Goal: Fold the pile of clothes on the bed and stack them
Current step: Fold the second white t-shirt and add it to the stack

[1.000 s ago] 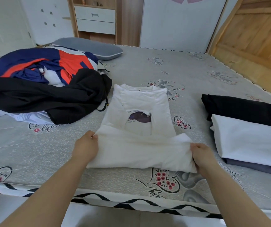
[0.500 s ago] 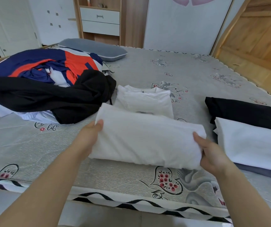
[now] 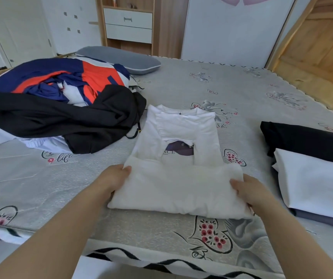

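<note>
A white T-shirt (image 3: 181, 127) lies flat on the bed (image 3: 232, 83) in front of me, sleeves folded in, collar at the far end. Its near part is doubled over into a thick band, and a dark print shows just beyond that band. My left hand (image 3: 115, 178) grips the band's left end. My right hand (image 3: 248, 190) grips its right end, fingers over the top. The unfolded pile (image 3: 61, 109) sits at the left: a navy, orange and white garment with a black one draped over it. Folded clothes (image 3: 318, 178) are stacked at the right, white on top, black (image 3: 306, 137) behind.
A grey pillow (image 3: 119, 59) lies at the far left of the bed. A wooden headboard (image 3: 318, 49) rises at the right. A cabinet with white drawers (image 3: 128, 25) stands beyond the bed. The mattress's near edge (image 3: 161, 256) runs just below my forearms.
Half a second ago both hands held the doubled hem raised over the shirt, hiding the print. Now the band lies lower and nearer to me and the print shows again.
</note>
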